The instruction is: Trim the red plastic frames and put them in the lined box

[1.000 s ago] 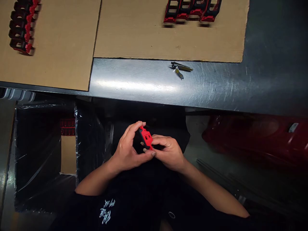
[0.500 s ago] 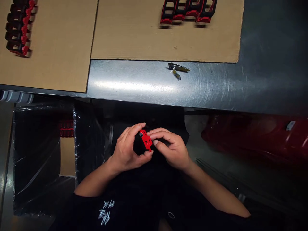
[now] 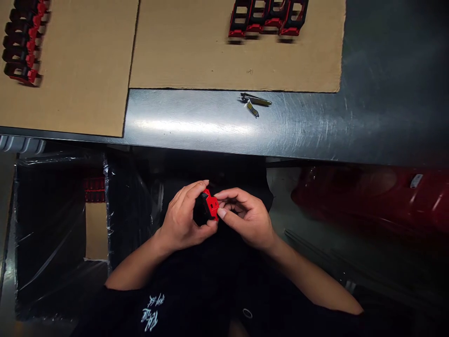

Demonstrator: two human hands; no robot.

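A small red and black plastic part [image 3: 212, 206] is held in front of my body, below the table's edge. My left hand [image 3: 184, 215] grips it from the left, with fingers at its upper end and thumb at its lower end. Its red face with two small dark openings is turned up and to the right. My right hand [image 3: 249, 215] has forefinger and thumb on the part's right side, the other fingers curled in. The left fingers hide some of the black side.
Red and black parts stand in rows on cardboard, left [image 3: 21, 51] and right [image 3: 268, 18]. What looks like a nail clipper [image 3: 257, 100] lies on the metal table [image 3: 182, 121]. Below stand a box lined with dark plastic [image 3: 59, 234] and a glossy red object [image 3: 368, 201].
The part has tilted in my left hand, showing its black side again. My right thumb and forefinger came away from its lower end and now touch its right side. The view shifted slightly.
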